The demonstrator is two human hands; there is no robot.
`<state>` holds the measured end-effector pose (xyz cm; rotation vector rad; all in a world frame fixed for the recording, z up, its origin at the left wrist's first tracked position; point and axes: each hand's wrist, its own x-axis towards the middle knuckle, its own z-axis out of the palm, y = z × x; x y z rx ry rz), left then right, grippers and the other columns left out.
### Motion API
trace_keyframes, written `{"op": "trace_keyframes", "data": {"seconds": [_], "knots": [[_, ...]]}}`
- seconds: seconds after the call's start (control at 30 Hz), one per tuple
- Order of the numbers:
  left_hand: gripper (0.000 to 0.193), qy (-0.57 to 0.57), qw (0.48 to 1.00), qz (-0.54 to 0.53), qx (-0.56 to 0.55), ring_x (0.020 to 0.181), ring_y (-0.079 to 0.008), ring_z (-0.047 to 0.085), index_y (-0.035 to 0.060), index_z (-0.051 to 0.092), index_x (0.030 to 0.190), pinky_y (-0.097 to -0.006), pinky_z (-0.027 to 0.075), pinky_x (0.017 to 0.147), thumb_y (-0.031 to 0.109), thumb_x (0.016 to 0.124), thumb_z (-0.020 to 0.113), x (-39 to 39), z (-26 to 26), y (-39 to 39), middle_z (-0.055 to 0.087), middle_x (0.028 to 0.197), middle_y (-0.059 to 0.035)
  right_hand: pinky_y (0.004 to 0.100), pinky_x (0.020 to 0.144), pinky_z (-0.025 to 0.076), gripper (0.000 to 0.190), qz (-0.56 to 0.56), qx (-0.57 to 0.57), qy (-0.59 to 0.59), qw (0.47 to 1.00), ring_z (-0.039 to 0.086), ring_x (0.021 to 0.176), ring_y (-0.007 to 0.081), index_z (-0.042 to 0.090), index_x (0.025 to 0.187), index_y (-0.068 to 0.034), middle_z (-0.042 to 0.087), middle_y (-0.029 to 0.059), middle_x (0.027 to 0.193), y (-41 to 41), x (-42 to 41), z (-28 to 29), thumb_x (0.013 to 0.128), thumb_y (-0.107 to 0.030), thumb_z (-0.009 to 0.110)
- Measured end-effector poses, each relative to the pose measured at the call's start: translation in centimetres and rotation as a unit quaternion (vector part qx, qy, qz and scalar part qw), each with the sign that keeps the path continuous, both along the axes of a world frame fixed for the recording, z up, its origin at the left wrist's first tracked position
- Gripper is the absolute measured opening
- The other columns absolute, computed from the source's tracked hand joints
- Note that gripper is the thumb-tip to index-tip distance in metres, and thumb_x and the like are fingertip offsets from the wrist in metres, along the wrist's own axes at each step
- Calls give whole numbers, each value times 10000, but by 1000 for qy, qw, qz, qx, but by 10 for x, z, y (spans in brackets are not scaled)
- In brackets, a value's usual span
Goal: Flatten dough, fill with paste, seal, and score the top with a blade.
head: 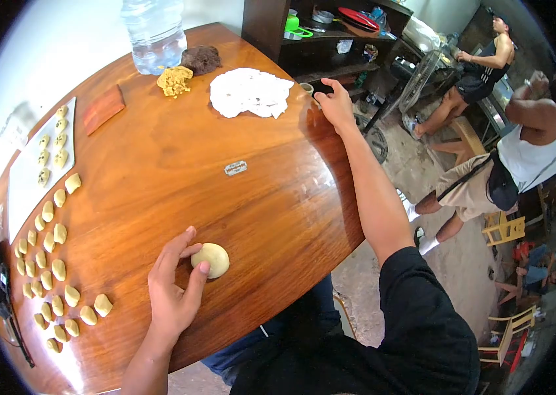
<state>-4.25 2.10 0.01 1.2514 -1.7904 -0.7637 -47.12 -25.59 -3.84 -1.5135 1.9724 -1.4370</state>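
My left hand (177,281) rests at the near part of the wooden table (169,163), thumb and fingers around the left side of a round, flat piece of dough (215,260). Over the table's right edge, my right hand (334,104) is raised with its fingers apart and nothing visible in it. A razor blade (236,168) lies mid-table. Several small dough pieces (59,269) lie in rows at the left. Beyond them, a white sheet (26,190) bears several shaped pieces with dark marks (61,158). A white crumpled cloth or bag (250,93) lies at the far side.
A large water bottle (154,39), a yellow crumbly lump (175,80), a dark brown mass (201,59) and a reddish flat piece (104,109) are at the back. Right of the table stand a shelf (327,54), a fan (418,81) and two people (534,148); others sit farther off.
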Motion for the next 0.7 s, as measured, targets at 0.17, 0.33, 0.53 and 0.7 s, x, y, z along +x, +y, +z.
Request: {"op": "trace_keyframes", "data": {"seconds": [0.17, 0.33, 0.53, 0.7], "knots": [[505, -39, 999, 14, -22, 1235, -292, 671, -28, 598, 1434, -417, 509, 1079, 3, 938, 694, 7, 4, -3, 641, 1390, -207, 412, 930, 552, 540, 32, 4, -12, 999, 742, 1020, 305, 662, 1385, -59, 763, 207, 1091, -3, -5, 3, 875, -206, 763], [533, -70, 995, 15, -69, 1255, -336, 631, -1, 644, 1377, -451, 493, 1084, 55, 870, 797, 5, -1, -8, 653, 1332, -195, 404, 906, 556, 521, 6, 6, 13, 1000, 739, 980, 300, 673, 1368, -60, 763, 197, 1067, -1, 6, 3, 875, -202, 760], [679, -138, 988, -52, -39, 1271, -386, 596, 44, 634, 1404, -470, 471, 1094, 88, 771, 876, -4, -3, -1, 632, 1352, -192, 402, 928, 549, 542, 27, 4, 0, 1000, 729, 1009, 303, 665, 1381, -70, 757, 200, 1095, -3, -11, -11, 871, -219, 770], [680, -146, 987, -48, -54, 1241, -372, 600, 57, 636, 1405, -463, 476, 1076, 87, 770, 878, -3, -8, -3, 636, 1325, -181, 399, 932, 546, 573, 13, -6, -10, 1000, 724, 1009, 292, 634, 1416, -69, 750, 196, 1111, -10, -13, -11, 873, -205, 756]]}}
